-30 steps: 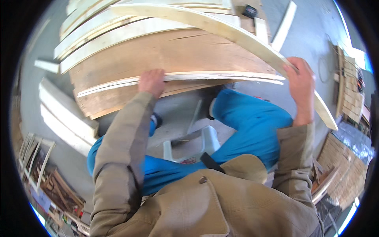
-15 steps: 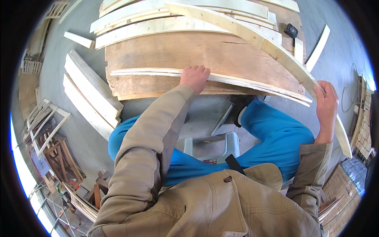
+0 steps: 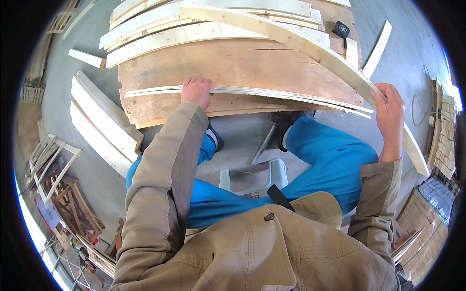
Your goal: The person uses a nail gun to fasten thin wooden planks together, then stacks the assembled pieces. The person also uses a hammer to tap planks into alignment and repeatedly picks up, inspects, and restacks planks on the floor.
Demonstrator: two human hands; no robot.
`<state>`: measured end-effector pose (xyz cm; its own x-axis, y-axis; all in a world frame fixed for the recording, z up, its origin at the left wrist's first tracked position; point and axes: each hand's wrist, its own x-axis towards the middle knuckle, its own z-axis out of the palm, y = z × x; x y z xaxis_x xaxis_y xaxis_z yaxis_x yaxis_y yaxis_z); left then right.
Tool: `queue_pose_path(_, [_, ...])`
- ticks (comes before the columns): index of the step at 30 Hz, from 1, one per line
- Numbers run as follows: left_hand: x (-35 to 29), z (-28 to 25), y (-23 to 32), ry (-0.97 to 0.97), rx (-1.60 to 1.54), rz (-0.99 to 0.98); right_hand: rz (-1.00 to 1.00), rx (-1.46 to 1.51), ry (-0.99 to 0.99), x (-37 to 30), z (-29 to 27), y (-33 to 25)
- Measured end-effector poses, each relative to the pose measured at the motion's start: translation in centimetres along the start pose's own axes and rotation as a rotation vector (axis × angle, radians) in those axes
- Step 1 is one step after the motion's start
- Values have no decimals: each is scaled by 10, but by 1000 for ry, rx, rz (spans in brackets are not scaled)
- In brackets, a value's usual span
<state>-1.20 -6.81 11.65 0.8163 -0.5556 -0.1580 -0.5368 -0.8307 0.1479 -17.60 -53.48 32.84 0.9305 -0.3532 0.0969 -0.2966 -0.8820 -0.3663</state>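
My left hand (image 3: 196, 92) is closed over a stack of thin wooden boards (image 3: 272, 93), which stands on edge along the near side of a plywood work surface (image 3: 213, 60). Its fingers curl over the far side of the boards, left of their middle. Off to the right, my right hand (image 3: 390, 109) is wrapped around a long wooden plank (image 3: 315, 50). That plank slants from the far middle of the surface, over other boards, down past my right forearm. Its near end sticks out beyond the hand.
Several pale boards (image 3: 189, 34) lie across the far side. A black tape measure (image 3: 341, 29) rests at the far right. Stacked planks (image 3: 104, 121) lie on the floor at left. A light stool (image 3: 277, 172) stands between my legs, near a metal bar (image 3: 263, 145).
My left hand has slid left along the thin boards. My right hand keeps its hold on the plank. The whole view has shifted slightly.
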Motion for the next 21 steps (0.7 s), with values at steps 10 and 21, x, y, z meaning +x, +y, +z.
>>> queue_pose_path(10, [1,12,-5,-18,-27,-4,-118,-40,66,2,4,8])
queue_pose_path(21, [-2,-5,11,20,43,-26,-58,-73,63,0,4,5])
